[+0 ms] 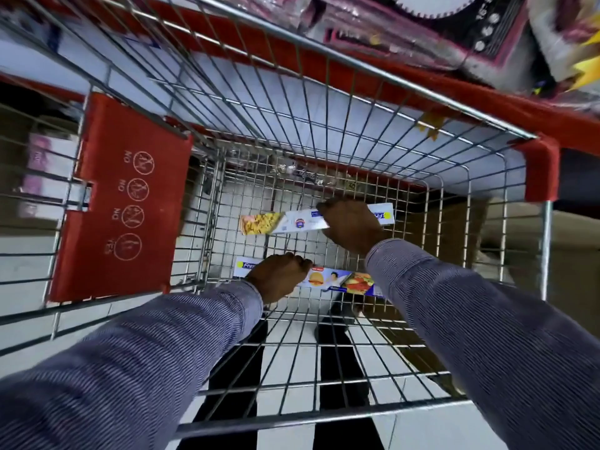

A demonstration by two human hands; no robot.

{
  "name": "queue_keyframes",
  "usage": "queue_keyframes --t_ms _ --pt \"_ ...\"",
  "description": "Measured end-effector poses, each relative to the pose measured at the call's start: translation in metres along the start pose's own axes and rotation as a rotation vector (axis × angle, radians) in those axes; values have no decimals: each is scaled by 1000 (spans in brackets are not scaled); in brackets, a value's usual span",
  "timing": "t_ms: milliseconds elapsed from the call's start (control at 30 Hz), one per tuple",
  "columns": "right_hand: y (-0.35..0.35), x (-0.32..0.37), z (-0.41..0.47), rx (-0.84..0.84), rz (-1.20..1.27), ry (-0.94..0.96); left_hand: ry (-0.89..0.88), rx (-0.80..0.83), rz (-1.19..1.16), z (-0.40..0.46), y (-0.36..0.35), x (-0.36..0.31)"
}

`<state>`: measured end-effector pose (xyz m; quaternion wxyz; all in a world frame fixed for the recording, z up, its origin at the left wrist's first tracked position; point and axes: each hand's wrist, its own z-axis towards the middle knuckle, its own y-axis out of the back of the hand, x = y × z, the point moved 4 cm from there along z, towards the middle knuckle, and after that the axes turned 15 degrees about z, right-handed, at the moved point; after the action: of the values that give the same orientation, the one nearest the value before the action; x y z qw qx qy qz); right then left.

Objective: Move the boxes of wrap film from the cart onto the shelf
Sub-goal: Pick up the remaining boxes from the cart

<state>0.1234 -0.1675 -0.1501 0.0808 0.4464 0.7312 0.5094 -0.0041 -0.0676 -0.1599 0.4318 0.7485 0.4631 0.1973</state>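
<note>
Two long white and blue wrap film boxes lie deep in the wire cart (357,102). The far box (279,222) shows a food picture at its left end; my right hand (350,225) is closed over its right part. The near box (341,280) shows a burger and a sandwich; my left hand (279,276) grips its left part. Both arms in striped blue sleeves reach down into the basket. The shelf with packaged goods (454,43) runs along the top of the view, beyond the cart's far rim.
A red child-seat flap (123,196) with round warning icons stands at the cart's left. Red bumpers (540,170) cap the cart's corners. Pale floor tiles and my dark trouser legs show through the wire bottom. Cardboard cartons (461,228) sit low at the right.
</note>
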Motion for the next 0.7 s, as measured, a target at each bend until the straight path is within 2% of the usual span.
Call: queue_keyframes --t_ms 100,267,333,533,600,700 --pt "32 4 -16 -71 56 -29 47 -5 -66 -5 14 4" --pt "135 31 -59 -228 216 41 102 -111 -148 -48 92 25" --pt "192 46 -75 -264 211 81 112 -202 -162 -77 143 37" --pt "380 96 -134 -383 117 243 122 -592 -14 -164 323 59" --pt "432 111 -153 -386 99 259 115 -654 19 -186 376 61" --pt "509 129 -186 -484 59 236 140 -707 28 -211 452 70"
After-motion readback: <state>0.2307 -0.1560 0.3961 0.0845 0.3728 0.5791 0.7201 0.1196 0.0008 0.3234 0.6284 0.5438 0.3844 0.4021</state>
